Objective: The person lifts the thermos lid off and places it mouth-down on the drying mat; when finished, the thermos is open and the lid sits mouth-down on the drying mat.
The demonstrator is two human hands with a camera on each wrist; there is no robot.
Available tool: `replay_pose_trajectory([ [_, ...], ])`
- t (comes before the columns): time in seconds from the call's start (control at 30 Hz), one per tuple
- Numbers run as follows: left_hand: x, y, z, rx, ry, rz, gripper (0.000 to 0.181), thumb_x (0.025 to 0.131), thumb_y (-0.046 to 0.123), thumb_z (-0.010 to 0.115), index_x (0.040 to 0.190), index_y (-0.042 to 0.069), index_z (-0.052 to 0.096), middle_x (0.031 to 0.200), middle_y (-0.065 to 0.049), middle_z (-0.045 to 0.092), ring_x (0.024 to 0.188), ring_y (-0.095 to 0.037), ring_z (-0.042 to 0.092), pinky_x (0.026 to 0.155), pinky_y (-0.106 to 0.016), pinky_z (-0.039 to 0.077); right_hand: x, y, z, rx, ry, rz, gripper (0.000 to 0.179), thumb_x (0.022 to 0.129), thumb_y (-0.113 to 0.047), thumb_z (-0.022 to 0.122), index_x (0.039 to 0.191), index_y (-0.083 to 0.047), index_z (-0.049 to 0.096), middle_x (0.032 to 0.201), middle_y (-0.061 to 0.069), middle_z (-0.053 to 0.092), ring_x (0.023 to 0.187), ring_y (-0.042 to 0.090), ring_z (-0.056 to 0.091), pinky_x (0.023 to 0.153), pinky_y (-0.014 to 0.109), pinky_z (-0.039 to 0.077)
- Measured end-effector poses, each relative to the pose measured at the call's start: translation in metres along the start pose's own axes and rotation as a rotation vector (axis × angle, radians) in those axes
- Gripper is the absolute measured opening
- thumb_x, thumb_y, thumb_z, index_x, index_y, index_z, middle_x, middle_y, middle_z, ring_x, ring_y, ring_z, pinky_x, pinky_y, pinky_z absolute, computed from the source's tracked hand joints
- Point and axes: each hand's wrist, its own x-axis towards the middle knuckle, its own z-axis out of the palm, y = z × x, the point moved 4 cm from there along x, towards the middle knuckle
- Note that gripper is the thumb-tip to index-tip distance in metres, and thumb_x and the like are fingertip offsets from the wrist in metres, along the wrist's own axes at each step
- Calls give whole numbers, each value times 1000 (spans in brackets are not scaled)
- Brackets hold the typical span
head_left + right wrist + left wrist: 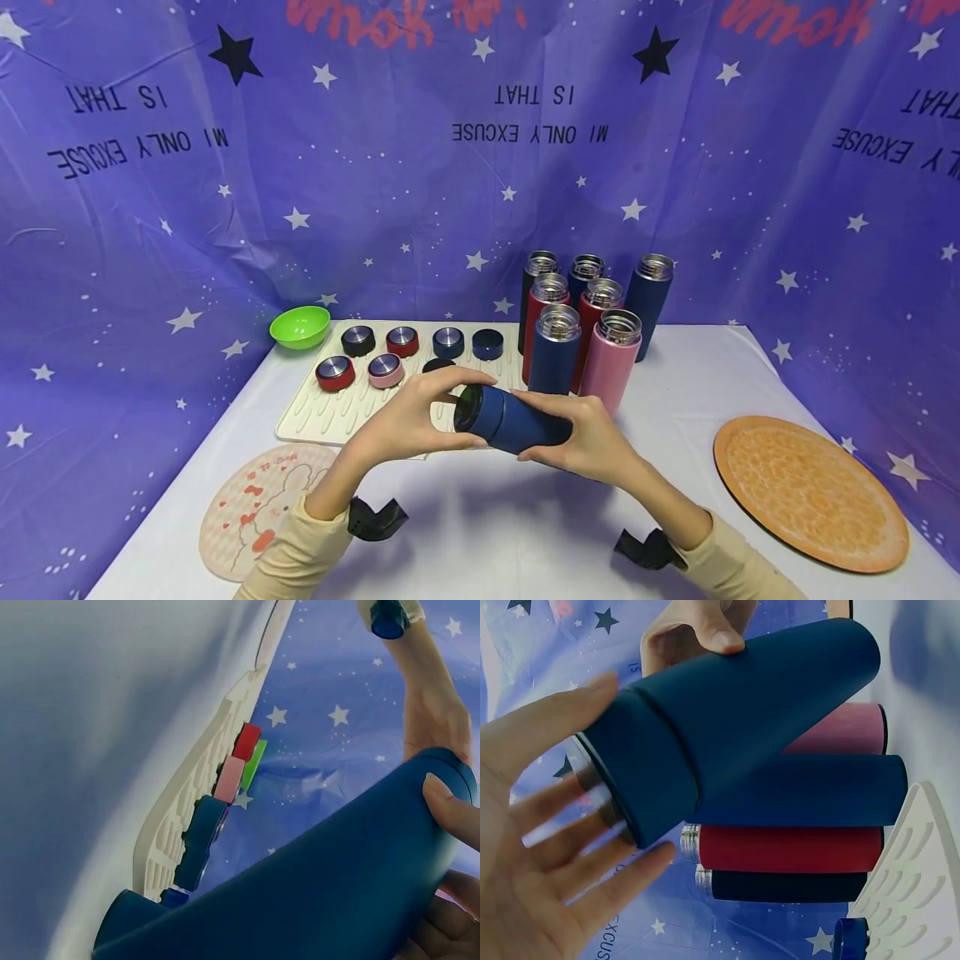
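A dark blue vacuum bottle [532, 421], tilted nearly onto its side, hangs above the table with its blue lid [490, 412] on and pointing left. My right hand [588, 429] grips the bottle body, thumb on one side and fingers on the other. My left hand [405, 417] is at the lid end, thumb and fingers spread to either side of it. In the left wrist view those fingers [592, 859] look straight and somewhat blurred, with the thumb at the lid's rim. How firmly they touch the lid is hard to see.
Several lidless bottles, including a pink one [609, 367], stand upright behind my right hand. A cream ridged mat [300, 417] bears several lids. A green bowl [300, 327] sits back left. Round placemats lie left [240, 508] and right [813, 496].
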Motion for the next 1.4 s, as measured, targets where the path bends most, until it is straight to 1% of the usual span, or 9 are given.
replay_pose_trajectory([
  [0.17,-1,3,0,-25,-65,70,68,73,17,86,134,15,55,135,0,54,124,-18,50,93,-39,51,-1,5,-4,37,-53,60,71,66,-40,88,129,-18,64,114,-3,68,95,11,66,78,32,57],
  [0.33,0,3,-1,-41,-67,72,66,74,15,85,133,14,56,134,-1,55,123,-19,51,90,-36,53,-1,5,-5,27,-65,73,71,67,-44,86,129,-19,64,115,-4,68,97,11,66,80,32,57],
  [0.6,0,-4,1,-21,25,-92,66,74,31,85,132,17,57,126,5,60,104,-11,62,80,-26,56,-1,1,-3,-29,6,13,71,65,-34,91,128,-14,64,117,-1,67,100,15,66,78,33,57],
  [0.7,-1,-5,2,1,27,-142,66,75,36,83,132,18,57,125,6,61,99,-9,63,79,-25,56,0,1,-2,-33,9,5,72,64,-31,91,128,-13,64,118,0,67,102,17,66,80,35,57],
  [0.8,0,-5,3,-8,-11,-104,68,75,31,84,135,17,54,129,5,58,109,-11,59,86,-28,54,0,3,-3,-29,-16,15,72,65,-32,91,129,-13,63,118,0,67,102,16,66,81,35,56],
  [0.93,1,0,4,-5,-76,17,73,72,16,86,137,15,53,136,2,53,125,-16,49,99,-35,46,-1,8,-5,30,-81,65,71,66,-38,89,128,-15,64,116,-2,68,97,12,66,79,33,57],
  [1.07,1,5,6,13,-111,86,70,71,6,86,134,12,56,137,-3,53,129,-21,46,105,-40,41,-1,12,-8,122,-135,120,69,66,-39,89,126,-16,65,114,-2,68,94,12,66,79,33,57],
  [1.23,1,7,7,-14,-95,91,66,70,2,85,129,5,58,133,-11,55,125,-26,50,99,-42,47,-1,11,-8,131,-143,128,69,66,-39,89,127,-16,65,114,-3,68,95,12,66,80,32,57],
  [1.4,1,2,4,-54,-41,22,66,72,11,86,131,11,57,129,-1,58,118,-17,55,86,-35,55,0,7,-8,26,-89,73,71,66,-41,88,128,-16,65,116,-3,67,97,11,66,80,33,56],
])
